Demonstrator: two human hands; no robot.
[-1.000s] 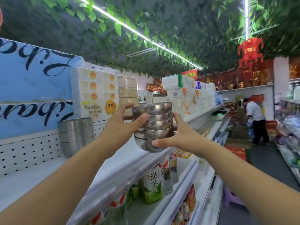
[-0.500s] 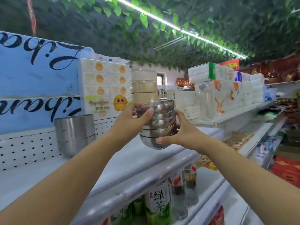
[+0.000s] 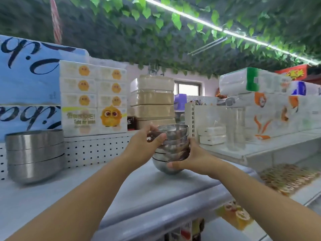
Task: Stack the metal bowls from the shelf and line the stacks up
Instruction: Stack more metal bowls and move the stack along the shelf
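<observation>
Small stack of bowls: about five, nested, polished steel, long axis upright, top rim tipped slightly. Clasped from both sides. Left grip curled round the upper rims, thumb on the near side. Right grip curled round the lower bowls, thumb by the bottom one. Base at or just above the shelf; contact unclear. Larger stack: well left of both, nearer the left grip, close to the pegboard back. Lining up judged to need a leftward, backward shift.
</observation>
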